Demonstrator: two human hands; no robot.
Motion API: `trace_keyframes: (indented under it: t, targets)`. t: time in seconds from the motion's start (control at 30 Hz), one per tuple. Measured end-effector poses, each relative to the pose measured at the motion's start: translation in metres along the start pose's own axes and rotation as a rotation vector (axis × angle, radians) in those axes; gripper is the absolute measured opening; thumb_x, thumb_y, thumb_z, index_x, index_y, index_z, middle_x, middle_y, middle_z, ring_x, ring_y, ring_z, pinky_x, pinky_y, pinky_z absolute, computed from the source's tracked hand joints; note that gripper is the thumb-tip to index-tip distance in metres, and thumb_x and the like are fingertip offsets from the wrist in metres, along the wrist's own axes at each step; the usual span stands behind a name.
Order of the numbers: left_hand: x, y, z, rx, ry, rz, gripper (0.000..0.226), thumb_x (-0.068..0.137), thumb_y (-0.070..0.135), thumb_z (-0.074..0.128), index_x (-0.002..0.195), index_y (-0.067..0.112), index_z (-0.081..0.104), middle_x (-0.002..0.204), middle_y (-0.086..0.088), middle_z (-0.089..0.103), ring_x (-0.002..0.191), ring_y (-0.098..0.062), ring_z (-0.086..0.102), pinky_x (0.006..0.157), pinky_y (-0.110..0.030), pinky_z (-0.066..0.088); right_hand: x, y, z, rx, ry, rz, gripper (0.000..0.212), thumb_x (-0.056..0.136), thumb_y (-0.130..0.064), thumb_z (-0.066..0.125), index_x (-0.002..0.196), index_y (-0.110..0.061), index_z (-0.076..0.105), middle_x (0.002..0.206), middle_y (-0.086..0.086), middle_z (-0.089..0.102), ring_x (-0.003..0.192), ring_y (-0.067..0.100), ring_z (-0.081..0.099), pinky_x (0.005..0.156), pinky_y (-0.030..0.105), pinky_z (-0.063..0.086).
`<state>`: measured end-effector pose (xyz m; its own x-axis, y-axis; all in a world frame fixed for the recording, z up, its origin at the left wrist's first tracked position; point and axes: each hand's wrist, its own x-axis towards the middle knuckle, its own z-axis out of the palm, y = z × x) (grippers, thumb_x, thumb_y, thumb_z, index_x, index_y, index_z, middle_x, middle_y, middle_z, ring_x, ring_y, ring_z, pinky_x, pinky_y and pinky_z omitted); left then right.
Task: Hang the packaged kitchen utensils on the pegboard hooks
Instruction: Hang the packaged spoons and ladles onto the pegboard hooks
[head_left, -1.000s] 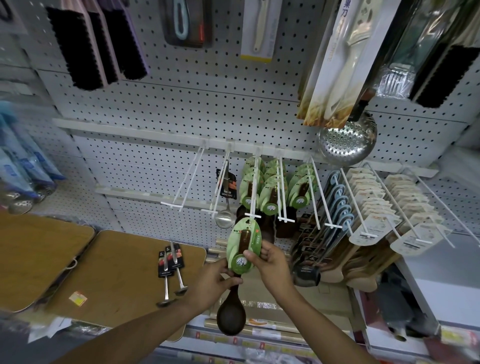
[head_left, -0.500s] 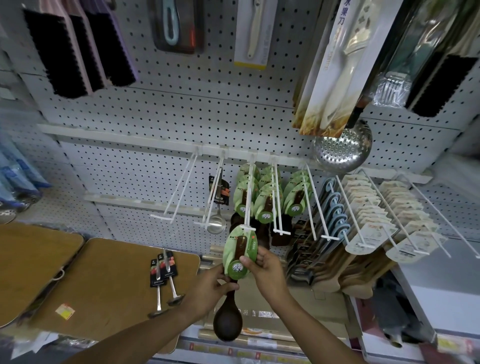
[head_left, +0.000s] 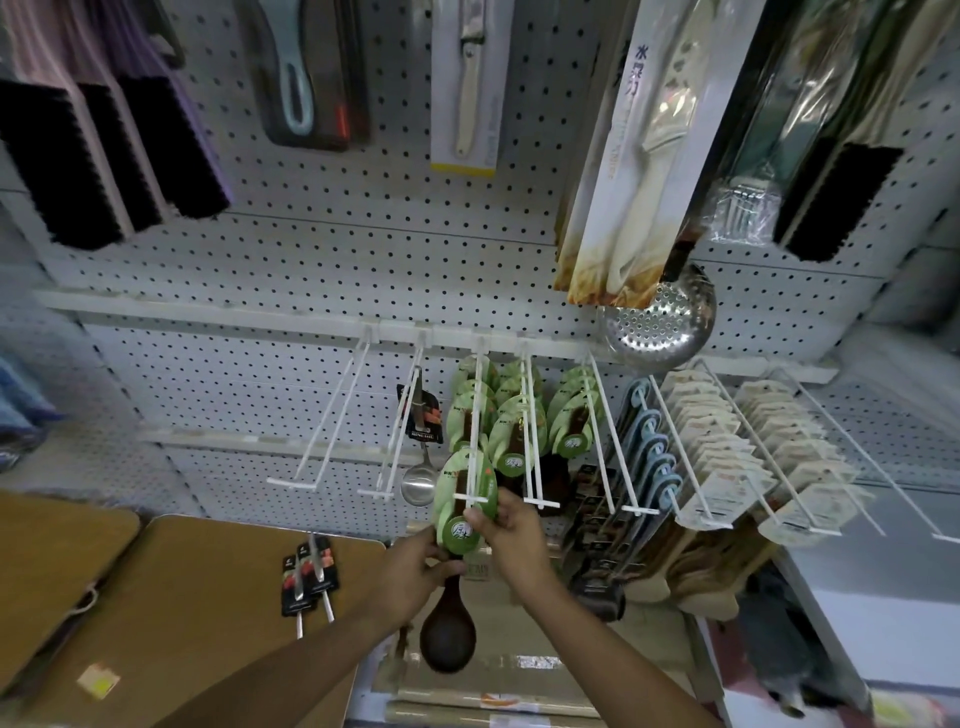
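Note:
A dark wooden spoon (head_left: 448, 636) with a green card label (head_left: 462, 501) hangs from both my hands in front of the white pegboard (head_left: 311, 249). My left hand (head_left: 413, 569) grips the spoon's neck just below the card. My right hand (head_left: 511, 540) pinches the card's right edge. The top of the card sits at the front end of a white double-wire hook (head_left: 474, 452), which carries several matching green-carded spoons (head_left: 467, 410) further back.
An empty white hook (head_left: 332, 421) and a hook with one steel ladle (head_left: 418, 467) stand to the left. Two carded steel utensils (head_left: 309, 577) lie on a brown board (head_left: 171, 613). Hooks to the right hold blue-handled tools (head_left: 649, 447) and beige-carded wooden utensils (head_left: 711, 452).
Both hands have lifted the green-carded spoon up and toward the pegboard, so the card's top now reaches the hook's front end. The grips are the same.

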<state>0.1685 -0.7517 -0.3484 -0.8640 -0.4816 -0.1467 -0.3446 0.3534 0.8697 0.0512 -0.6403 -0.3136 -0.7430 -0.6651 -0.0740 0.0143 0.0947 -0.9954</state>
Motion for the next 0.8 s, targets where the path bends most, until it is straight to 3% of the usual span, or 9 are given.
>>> trace_keyframes:
  t: [0.1, 0.23, 0.33, 0.4, 0.47, 0.57, 0.63, 0.7, 0.8]
  targets:
    - [0.006, 0.005, 0.0, 0.05, 0.019, -0.012, 0.024, 0.084, 0.026, 0.078, 0.104, 0.028, 0.064, 0.086, 0.008, 0.075, 0.076, 0.002, 0.068, 0.068, -0.017, 0.051, 0.008, -0.001, 0.001, 0.004, 0.037, 0.025, 0.029, 0.087, 0.003, 0.067, 0.1, -0.023, 0.068, 0.09, -0.005, 0.076, 0.091, 0.015, 0.071, 0.086, 0.037, 0.056]
    - [0.012, 0.006, -0.001, 0.101, 0.042, -0.047, 0.025, 0.084, 0.033, 0.077, 0.106, 0.028, 0.065, 0.087, 0.009, 0.076, 0.076, -0.002, 0.07, 0.073, -0.024, 0.055, 0.017, -0.003, 0.001, -0.052, 0.056, 0.053, 0.031, 0.084, 0.001, 0.068, 0.094, -0.029, 0.067, 0.088, -0.005, 0.075, 0.085, 0.01, 0.07, 0.072, 0.023, 0.053]
    - [0.015, 0.009, -0.002, 0.107, 0.061, -0.051, 0.026, 0.085, 0.031, 0.076, 0.108, 0.023, 0.066, 0.088, 0.007, 0.077, 0.076, -0.005, 0.071, 0.072, -0.022, 0.054, 0.023, -0.002, 0.0, -0.09, 0.036, 0.043, 0.022, 0.076, -0.014, 0.071, 0.097, -0.02, 0.069, 0.091, 0.007, 0.075, 0.087, 0.024, 0.071, 0.072, 0.034, 0.056]
    - [0.017, 0.01, -0.003, 0.103, 0.057, -0.055, 0.029, 0.087, 0.029, 0.075, 0.112, 0.02, 0.065, 0.093, 0.005, 0.077, 0.08, -0.009, 0.072, 0.072, -0.021, 0.053, 0.027, -0.001, -0.001, -0.102, 0.015, 0.061, 0.018, 0.075, -0.014, 0.072, 0.092, -0.019, 0.069, 0.083, 0.001, 0.074, 0.077, 0.017, 0.069, 0.061, 0.026, 0.051]
    - [0.018, 0.009, -0.005, 0.11, 0.045, -0.045, 0.037, 0.088, 0.032, 0.074, 0.121, 0.02, 0.062, 0.104, 0.003, 0.075, 0.094, -0.013, 0.071, 0.085, -0.029, 0.055, 0.026, -0.006, -0.002, -0.123, 0.026, 0.075, 0.019, 0.078, -0.007, 0.073, 0.083, -0.023, 0.065, 0.073, -0.011, 0.071, 0.068, 0.002, 0.066, 0.057, 0.015, 0.044]
    - [0.015, 0.006, -0.013, 0.209, 0.029, -0.011, 0.06, 0.088, 0.038, 0.073, 0.141, 0.026, 0.047, 0.13, 0.005, 0.065, 0.117, -0.017, 0.062, 0.097, -0.034, 0.05, 0.019, -0.007, -0.009, -0.149, 0.017, 0.074, 0.026, 0.08, -0.017, 0.076, 0.093, -0.035, 0.061, 0.086, -0.02, 0.069, 0.076, -0.009, 0.063, 0.063, 0.008, 0.045]
    - [0.012, 0.002, -0.02, 0.411, 0.038, 0.015, 0.07, 0.091, 0.041, 0.067, 0.151, 0.026, 0.034, 0.147, 0.003, 0.052, 0.123, -0.019, 0.059, 0.101, -0.035, 0.048, 0.012, -0.004, -0.018, -0.206, 0.028, 0.045, 0.025, 0.086, -0.02, 0.073, 0.108, -0.028, 0.063, 0.096, -0.02, 0.064, 0.086, -0.007, 0.061, 0.077, 0.014, 0.052]
    - [0.007, -0.002, -0.026, 0.575, 0.028, 0.064, 0.068, 0.098, 0.038, 0.058, 0.156, 0.027, 0.024, 0.154, 0.002, 0.042, 0.122, -0.021, 0.058, 0.102, -0.037, 0.048, 0.006, -0.001, -0.03, -0.309, 0.077, -0.051, 0.031, 0.088, -0.015, 0.071, 0.118, -0.014, 0.063, 0.1, -0.017, 0.063, 0.091, -0.002, 0.061, 0.092, 0.03, 0.053]
    - [-0.002, -0.007, -0.035, 0.678, 0.06, 0.216, 0.06, 0.101, 0.031, 0.053, 0.155, 0.027, 0.027, 0.155, 0.004, 0.042, 0.133, -0.021, 0.051, 0.106, -0.038, 0.047, -0.003, -0.001, -0.046, -0.54, 0.073, -0.152, 0.034, 0.091, -0.017, 0.067, 0.124, -0.013, 0.061, 0.112, -0.004, 0.066, 0.097, 0.002, 0.06, 0.092, 0.025, 0.049]
